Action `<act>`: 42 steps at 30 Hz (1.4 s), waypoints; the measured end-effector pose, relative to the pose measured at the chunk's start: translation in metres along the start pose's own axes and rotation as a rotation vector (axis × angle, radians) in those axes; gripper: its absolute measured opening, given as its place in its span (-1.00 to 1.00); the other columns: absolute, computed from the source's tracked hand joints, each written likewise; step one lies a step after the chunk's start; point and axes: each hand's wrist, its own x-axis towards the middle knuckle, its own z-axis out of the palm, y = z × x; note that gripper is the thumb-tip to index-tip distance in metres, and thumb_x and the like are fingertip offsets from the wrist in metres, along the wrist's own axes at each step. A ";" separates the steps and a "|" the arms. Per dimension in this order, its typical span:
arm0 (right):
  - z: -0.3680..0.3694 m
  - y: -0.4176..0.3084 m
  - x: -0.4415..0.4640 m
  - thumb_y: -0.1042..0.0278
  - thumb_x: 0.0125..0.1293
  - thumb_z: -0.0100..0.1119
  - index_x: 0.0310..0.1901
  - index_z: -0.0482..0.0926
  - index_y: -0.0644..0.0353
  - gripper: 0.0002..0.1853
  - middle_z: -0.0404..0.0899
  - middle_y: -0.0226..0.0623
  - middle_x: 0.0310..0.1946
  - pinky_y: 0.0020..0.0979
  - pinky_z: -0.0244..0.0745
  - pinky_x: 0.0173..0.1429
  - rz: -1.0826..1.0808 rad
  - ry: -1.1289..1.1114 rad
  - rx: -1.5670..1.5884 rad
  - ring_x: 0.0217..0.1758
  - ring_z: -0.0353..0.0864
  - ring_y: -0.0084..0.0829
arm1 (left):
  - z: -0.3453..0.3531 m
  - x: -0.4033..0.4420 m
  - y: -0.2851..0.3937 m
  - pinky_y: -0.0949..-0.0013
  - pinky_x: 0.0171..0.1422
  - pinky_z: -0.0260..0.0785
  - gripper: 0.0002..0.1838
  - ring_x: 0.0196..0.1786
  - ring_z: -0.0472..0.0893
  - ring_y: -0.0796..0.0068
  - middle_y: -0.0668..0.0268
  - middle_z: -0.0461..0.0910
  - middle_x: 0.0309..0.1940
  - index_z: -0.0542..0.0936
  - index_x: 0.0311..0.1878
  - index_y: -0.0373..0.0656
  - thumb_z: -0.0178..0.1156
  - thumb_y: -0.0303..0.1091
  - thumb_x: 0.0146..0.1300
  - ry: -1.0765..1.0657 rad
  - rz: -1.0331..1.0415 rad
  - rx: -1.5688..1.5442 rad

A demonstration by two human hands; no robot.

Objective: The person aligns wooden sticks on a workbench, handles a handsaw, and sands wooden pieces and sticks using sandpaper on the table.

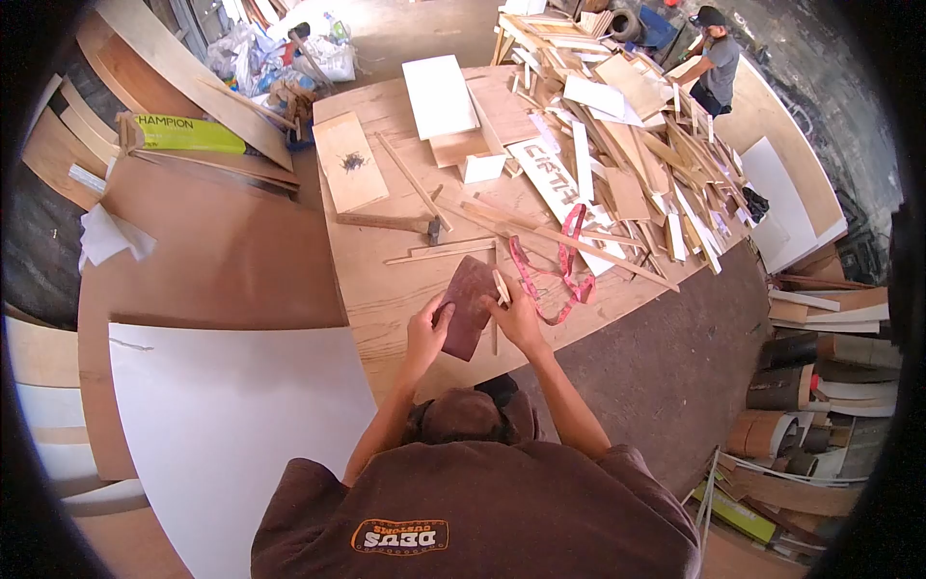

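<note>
A dark reddish-brown flat piece [469,307] is held above the wooden worktable [386,280]. Its left edge is in the grip of my left hand [426,333], thumb on top. My right hand [518,318] closes on its right edge and also has a small light wood piece [502,288] between the fingers. Just beyond, thin wood strips [444,251] lie on the table beside a hammer [395,223]. A tangled red-pink tape [582,288] rests right of my right hand.
Scrap wood [637,145] is heaped at the table's right. A board with nails [349,162] and a white panel [441,96] lie at the far side. Another person [716,63] stands at the back right. A large white sheet [241,425] is at the left.
</note>
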 end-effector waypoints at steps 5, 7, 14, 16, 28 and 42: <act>0.042 0.049 0.018 0.42 0.22 0.28 0.17 0.63 0.06 -0.57 0.69 0.02 -0.15 -0.08 0.57 -0.07 0.027 -0.148 -0.159 -0.06 0.69 0.05 | -0.002 -0.008 -0.036 0.27 -0.14 0.56 -0.44 -0.27 0.77 0.33 0.08 0.77 -0.18 0.48 0.37 -0.17 0.33 -0.22 0.35 -0.201 -0.339 0.095; 0.061 0.073 0.028 0.50 0.19 0.21 0.08 0.67 0.07 -0.61 0.69 -0.02 -0.15 -0.07 0.57 -0.06 0.045 -0.106 -0.248 -0.07 0.69 0.04 | -0.002 -0.013 -0.052 0.25 -0.19 0.55 -0.28 -0.34 0.76 0.24 0.10 0.77 -0.25 0.29 0.49 -0.13 0.35 -0.21 0.33 -0.382 -0.467 -0.058; 0.106 0.115 0.036 0.54 0.17 0.16 0.08 0.67 -0.01 -0.58 0.68 -0.09 -0.11 -0.07 0.58 -0.05 0.072 -0.246 -0.222 -0.05 0.68 0.03 | 0.020 -0.035 -0.097 0.11 -0.21 0.52 -0.24 -0.32 0.72 0.04 0.15 0.72 -0.38 0.24 0.48 -0.16 0.35 -0.21 0.29 -0.286 -0.354 0.069; 0.120 0.129 0.034 0.54 0.17 0.16 0.13 0.63 -0.10 -0.53 0.68 -0.17 -0.13 -0.09 0.59 -0.06 0.018 -0.198 -0.272 -0.06 0.68 0.00 | 0.015 -0.028 -0.081 0.01 0.03 0.49 -0.25 0.00 0.68 0.07 0.11 0.70 -0.08 0.28 0.48 -0.12 0.32 -0.17 0.28 -0.361 -0.496 0.407; 0.107 0.114 0.026 0.09 0.31 0.23 0.34 0.42 -0.17 -0.45 0.40 -0.08 0.16 0.00 0.61 -0.08 0.077 -0.337 -0.734 0.07 0.58 0.05 | 0.028 -0.015 -0.139 0.00 0.50 0.13 -0.33 0.47 0.31 0.16 0.21 0.33 0.44 0.43 0.40 -0.09 0.26 -0.17 0.21 -0.523 0.060 0.616; 0.133 0.140 0.017 0.30 0.34 0.13 0.00 0.52 -0.09 -0.79 0.66 -0.24 -0.35 -0.16 0.61 -0.33 -0.062 -0.429 -0.931 -0.46 0.71 -0.15 | 0.039 0.009 -0.133 0.11 0.47 0.18 -0.40 0.41 0.36 0.14 0.13 0.40 0.33 0.47 0.30 -0.19 0.26 -0.24 0.18 -0.735 -0.148 0.640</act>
